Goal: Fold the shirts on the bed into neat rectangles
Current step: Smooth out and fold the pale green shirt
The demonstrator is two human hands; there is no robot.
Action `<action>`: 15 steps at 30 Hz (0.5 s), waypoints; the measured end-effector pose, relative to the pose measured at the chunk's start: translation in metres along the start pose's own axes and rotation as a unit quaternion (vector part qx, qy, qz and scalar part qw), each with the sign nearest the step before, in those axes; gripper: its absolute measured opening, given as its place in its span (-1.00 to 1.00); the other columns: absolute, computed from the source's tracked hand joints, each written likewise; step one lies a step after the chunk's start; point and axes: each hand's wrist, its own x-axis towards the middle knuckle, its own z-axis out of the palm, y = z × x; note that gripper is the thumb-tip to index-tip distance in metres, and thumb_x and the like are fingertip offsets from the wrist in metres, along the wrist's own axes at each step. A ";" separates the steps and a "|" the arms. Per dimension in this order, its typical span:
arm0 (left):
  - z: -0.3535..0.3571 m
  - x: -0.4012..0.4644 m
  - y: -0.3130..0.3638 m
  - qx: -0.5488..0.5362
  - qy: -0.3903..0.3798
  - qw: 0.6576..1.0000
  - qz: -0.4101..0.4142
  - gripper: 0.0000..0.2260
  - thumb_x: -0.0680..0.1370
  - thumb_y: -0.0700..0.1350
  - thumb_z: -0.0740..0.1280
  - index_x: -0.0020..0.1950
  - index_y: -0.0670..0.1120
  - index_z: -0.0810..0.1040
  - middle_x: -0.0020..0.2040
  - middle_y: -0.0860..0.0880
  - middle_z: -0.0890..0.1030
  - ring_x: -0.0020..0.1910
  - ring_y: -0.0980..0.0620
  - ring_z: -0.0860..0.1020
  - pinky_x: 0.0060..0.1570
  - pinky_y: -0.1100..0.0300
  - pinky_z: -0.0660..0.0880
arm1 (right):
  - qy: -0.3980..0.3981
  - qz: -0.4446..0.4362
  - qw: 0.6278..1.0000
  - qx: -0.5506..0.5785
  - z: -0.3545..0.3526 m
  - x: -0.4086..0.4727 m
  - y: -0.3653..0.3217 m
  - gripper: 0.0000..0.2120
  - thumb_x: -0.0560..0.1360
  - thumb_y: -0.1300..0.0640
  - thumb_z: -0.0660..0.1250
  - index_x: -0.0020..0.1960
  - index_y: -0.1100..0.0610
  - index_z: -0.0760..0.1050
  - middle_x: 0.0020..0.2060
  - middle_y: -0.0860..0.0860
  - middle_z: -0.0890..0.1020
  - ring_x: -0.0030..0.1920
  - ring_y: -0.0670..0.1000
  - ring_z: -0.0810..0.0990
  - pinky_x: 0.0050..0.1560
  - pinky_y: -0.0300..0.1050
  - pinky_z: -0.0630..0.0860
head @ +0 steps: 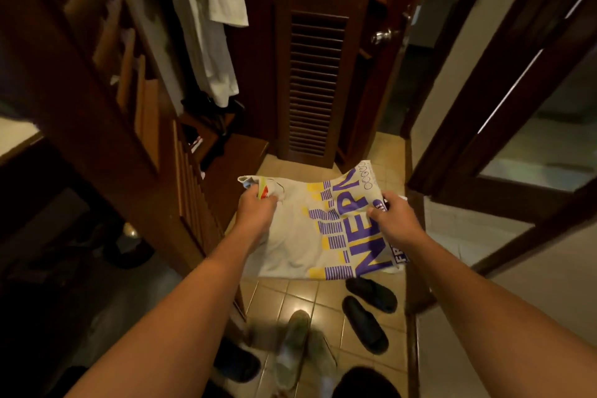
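**In the closet passage: folded shirt held flat between both hands**

At the bottom edge, nearest the camera, footwear litters the tiled floor (284, 297) — a grey shoe (295, 346), blurred, a dark slipper (237, 362) to its left, and a pair of black slides (368, 313) on the right. All of it sits underfoot, so it looks like a trip risk on any step forward.

Above the tiles, at arm's length, the shirt (310, 233) hangs in the air, already folded to a rough rectangle, pale grey with purple and yellow print. The left hand (256, 207) grips its far-left corner, fingers curled into bunched cloth. The right hand (395, 220) pinches the right edge, thumb on top over the print. No bed in view.

Handling, as I judge it: light, soft, no stiffness — it sags between the grips and the fold would open if one side is let go. Best to hold both short edges, or slide a flat palm under the middle, and keep it level.

Further out: wooden wardrobe (106, 126) on the left, its open side showing hanging white garments (206, 16) and dark clutter on a low shelf (239, 152). Straight ahead, a louvered door (318, 52) with a metal knob (381, 35). Right, a dark door frame (504, 81). Passage is narrow.
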 end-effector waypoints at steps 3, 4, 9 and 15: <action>0.004 0.042 0.014 -0.020 0.015 1.000 0.002 -0.82 0.64 -0.22 0.30 0.15 0.02 0.59 0.08 -0.04 0.66 0.08 -0.04 0.63 0.21 -0.02 0.57 | 0.009 -0.001 1.000 -0.007 0.008 0.043 -0.023 -0.68 0.64 0.14 0.29 0.38 0.09 0.39 0.20 0.05 0.61 0.07 0.02 0.64 -0.16 -0.19 0.56; 0.005 0.055 0.018 -0.026 0.022 0.999 0.002 -0.83 0.64 -0.22 0.30 0.11 0.04 0.57 0.08 -0.03 0.66 0.08 -0.05 0.63 0.21 -0.04 0.57 | 0.011 -0.004 1.000 -0.010 0.010 0.057 -0.029 -0.67 0.64 0.14 0.29 0.39 0.09 0.38 0.21 0.06 0.60 0.08 0.03 0.63 -0.13 -0.17 0.57; 0.018 0.125 0.041 -0.047 0.067 0.996 0.015 -0.76 0.63 -0.21 0.33 0.28 -0.04 0.58 0.15 -0.04 0.62 0.10 -0.03 0.60 0.04 0.13 0.49 | 0.006 -0.031 0.999 -0.037 0.025 0.137 -0.066 -0.67 0.64 0.12 0.29 0.39 0.09 0.38 0.15 -0.02 0.58 -0.01 -0.06 0.59 -0.23 -0.26 0.51; 0.028 0.224 0.065 -0.082 0.107 0.991 -0.017 -0.70 0.65 -0.16 0.31 0.39 -0.04 0.53 0.25 -0.06 0.60 0.17 -0.07 0.60 0.22 -0.03 0.55 | -0.043 -0.069 0.995 -0.058 0.054 0.266 -0.102 -0.72 0.65 0.10 0.28 0.34 0.05 0.39 0.10 -0.08 0.58 -0.10 -0.12 0.61 -0.22 -0.25 0.54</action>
